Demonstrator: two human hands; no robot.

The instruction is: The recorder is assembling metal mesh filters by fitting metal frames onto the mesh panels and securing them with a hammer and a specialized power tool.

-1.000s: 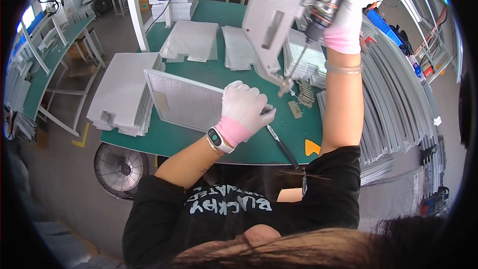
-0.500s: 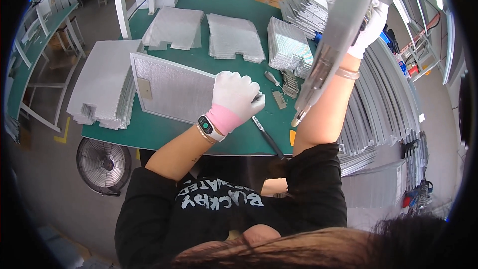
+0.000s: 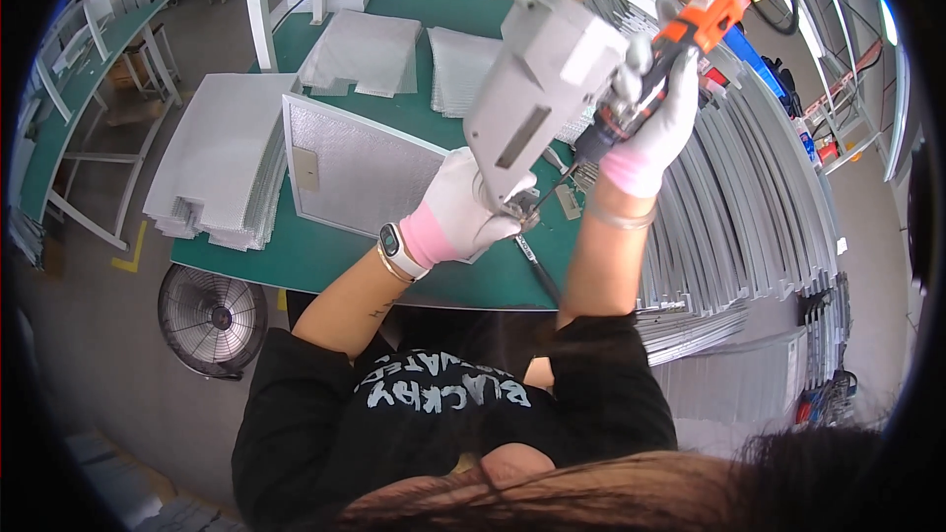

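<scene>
My right hand [image 3: 658, 118], in a white glove with a pink cuff, grips an orange and black power screwdriver [image 3: 680, 44]. The thin bit slants down toward my left hand [image 3: 458, 207]. That hand is gloved too, its fingers closed around something small and metallic beside the bit, mostly hidden. A grey box-like housing [image 3: 532, 89] with a dark slot covers the space between my hands, its lower end at my left fingers. Below and left of that hand, a framed mesh panel [image 3: 365, 172] with a beige tab leans over the table; its right end is hidden.
Stacks of notched mesh sheets [image 3: 222, 148] stand on the green table [image 3: 256, 274], with more sheets [image 3: 360, 54] farther back. A black-handled tool [image 3: 537, 274] lies near the front edge. Many long metal strips [image 3: 739, 197] are racked at right. A floor fan [image 3: 217, 315] stands lower left.
My right hand has come down and left from the upper right, bringing the screwdriver toward my left hand. The grey housing has swung left over the table. My left hand has lowered slightly.
</scene>
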